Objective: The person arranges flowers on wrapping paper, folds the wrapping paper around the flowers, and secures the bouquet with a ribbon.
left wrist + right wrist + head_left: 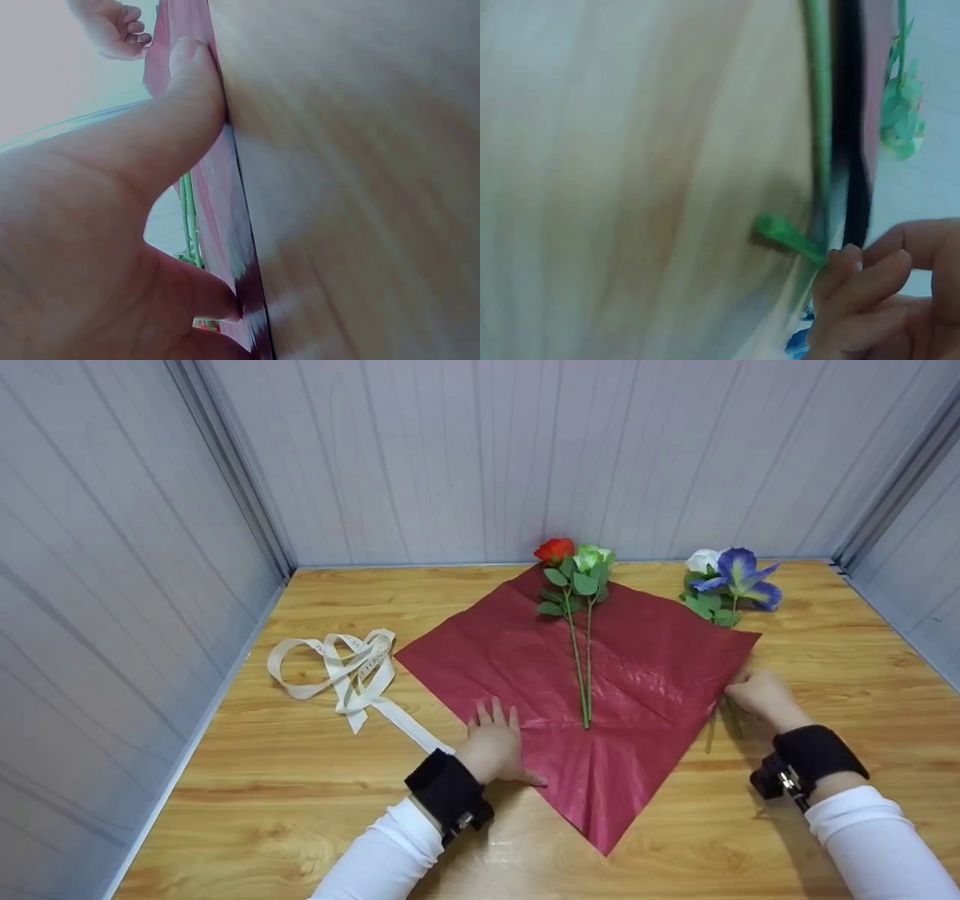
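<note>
My left hand [495, 746] rests with fingers spread on the lower left edge of a dark red sheet of wrapping paper [660, 652]. On the sheet lie a red rose [555, 550] and a pale green rose [591, 556], their green stems pointing toward me. At the sheet's right edge my right hand [765, 699] has curled fingers and pinches the paper, which stands slightly raised there. A white flower [703, 560] and a blue-purple flower [739, 574] lie on the right, partly hidden by the paper. In the right wrist view, a green stem [787, 236] ends close to my fingertips.
A loosely looped cream ribbon [360, 664] with printed letters lies on the left of the wooden table [315, 810]; its tail runs to my left wrist. Pale panelled walls [480, 457] enclose the table at the back and sides.
</note>
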`<action>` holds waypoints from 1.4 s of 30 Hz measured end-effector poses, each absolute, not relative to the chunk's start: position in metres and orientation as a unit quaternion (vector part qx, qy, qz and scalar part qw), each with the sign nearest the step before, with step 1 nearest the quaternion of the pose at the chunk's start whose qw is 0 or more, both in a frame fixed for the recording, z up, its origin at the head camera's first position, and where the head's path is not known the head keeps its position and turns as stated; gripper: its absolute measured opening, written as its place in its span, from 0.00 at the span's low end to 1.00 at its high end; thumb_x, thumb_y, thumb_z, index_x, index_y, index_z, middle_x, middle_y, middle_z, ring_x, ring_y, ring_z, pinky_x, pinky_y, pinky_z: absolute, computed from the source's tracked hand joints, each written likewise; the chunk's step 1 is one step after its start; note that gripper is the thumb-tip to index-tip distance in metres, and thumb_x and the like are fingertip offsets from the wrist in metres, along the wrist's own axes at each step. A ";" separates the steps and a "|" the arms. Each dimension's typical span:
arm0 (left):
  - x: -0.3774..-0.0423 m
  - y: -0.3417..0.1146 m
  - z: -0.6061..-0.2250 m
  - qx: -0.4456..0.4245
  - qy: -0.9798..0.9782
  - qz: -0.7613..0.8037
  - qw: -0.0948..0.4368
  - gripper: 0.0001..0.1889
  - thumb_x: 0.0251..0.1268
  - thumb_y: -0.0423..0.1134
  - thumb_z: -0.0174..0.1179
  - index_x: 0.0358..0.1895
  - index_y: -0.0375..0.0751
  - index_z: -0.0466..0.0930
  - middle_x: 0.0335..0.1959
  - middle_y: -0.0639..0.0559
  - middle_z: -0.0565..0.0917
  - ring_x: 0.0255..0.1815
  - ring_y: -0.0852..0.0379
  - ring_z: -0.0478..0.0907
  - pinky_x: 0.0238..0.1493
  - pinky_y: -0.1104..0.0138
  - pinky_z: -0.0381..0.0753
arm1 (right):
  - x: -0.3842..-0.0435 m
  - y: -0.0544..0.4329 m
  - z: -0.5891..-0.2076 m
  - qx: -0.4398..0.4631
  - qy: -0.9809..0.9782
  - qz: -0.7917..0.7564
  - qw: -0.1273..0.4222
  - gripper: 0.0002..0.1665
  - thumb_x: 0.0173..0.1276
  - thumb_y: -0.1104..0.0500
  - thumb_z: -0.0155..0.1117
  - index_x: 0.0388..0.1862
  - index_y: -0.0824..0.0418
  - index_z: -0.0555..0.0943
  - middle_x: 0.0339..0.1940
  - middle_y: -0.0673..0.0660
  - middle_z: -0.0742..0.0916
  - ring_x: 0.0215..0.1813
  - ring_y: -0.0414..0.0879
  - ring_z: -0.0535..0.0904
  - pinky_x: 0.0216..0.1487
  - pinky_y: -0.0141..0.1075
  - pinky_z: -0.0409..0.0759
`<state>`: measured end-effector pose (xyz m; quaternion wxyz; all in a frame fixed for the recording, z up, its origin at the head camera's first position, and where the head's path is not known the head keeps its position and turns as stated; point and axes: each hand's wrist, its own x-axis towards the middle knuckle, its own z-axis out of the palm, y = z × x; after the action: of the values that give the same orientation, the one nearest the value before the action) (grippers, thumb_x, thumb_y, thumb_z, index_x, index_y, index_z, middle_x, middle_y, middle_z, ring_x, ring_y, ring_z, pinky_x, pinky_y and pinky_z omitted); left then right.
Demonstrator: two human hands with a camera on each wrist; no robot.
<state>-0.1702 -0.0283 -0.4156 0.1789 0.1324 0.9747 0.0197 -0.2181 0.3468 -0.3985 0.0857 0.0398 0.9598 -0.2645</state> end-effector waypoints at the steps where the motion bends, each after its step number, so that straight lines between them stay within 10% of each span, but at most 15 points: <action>1: -0.170 -0.028 -0.416 0.132 0.975 0.019 0.179 0.63 0.40 0.73 0.64 0.75 0.37 0.48 0.75 0.33 0.48 0.75 0.32 0.43 0.71 0.48 0.53 | -0.218 0.348 -0.400 0.044 0.955 -0.278 0.093 0.20 0.60 0.61 0.48 0.08 0.51 0.62 0.08 0.44 0.65 0.15 0.40 0.62 0.22 0.33 0.62; 19: -0.171 -0.027 -0.415 0.135 0.974 0.013 0.181 0.63 0.41 0.74 0.62 0.75 0.37 0.47 0.75 0.33 0.46 0.75 0.33 0.43 0.71 0.47 0.53 | -0.213 0.341 -0.405 0.046 0.944 -0.320 0.068 0.20 0.56 0.63 0.59 0.07 0.56 0.69 0.07 0.44 0.69 0.15 0.39 0.64 0.21 0.31 0.64; 31: -0.172 -0.028 -0.415 0.134 0.974 0.010 0.181 0.63 0.41 0.73 0.63 0.75 0.37 0.47 0.75 0.33 0.47 0.75 0.33 0.43 0.72 0.48 0.52 | -0.213 0.336 -0.404 0.090 0.905 -0.362 0.202 0.13 0.54 0.61 0.60 0.11 0.57 0.81 0.08 0.44 0.78 0.13 0.34 0.68 0.17 0.26 0.62; 42: -0.172 -0.029 -0.416 0.140 0.974 0.010 0.180 0.63 0.40 0.74 0.63 0.75 0.37 0.48 0.75 0.33 0.47 0.75 0.32 0.43 0.72 0.47 0.52 | -0.208 0.325 -0.408 0.073 0.929 -0.347 0.105 0.16 0.51 0.66 0.58 0.07 0.58 0.73 0.06 0.45 0.72 0.15 0.40 0.69 0.23 0.31 0.68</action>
<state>-0.1716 -0.0287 -0.4162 0.1804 0.1396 0.9736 0.0102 -0.2076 0.3254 -0.4076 0.1046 0.0732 0.9290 -0.3473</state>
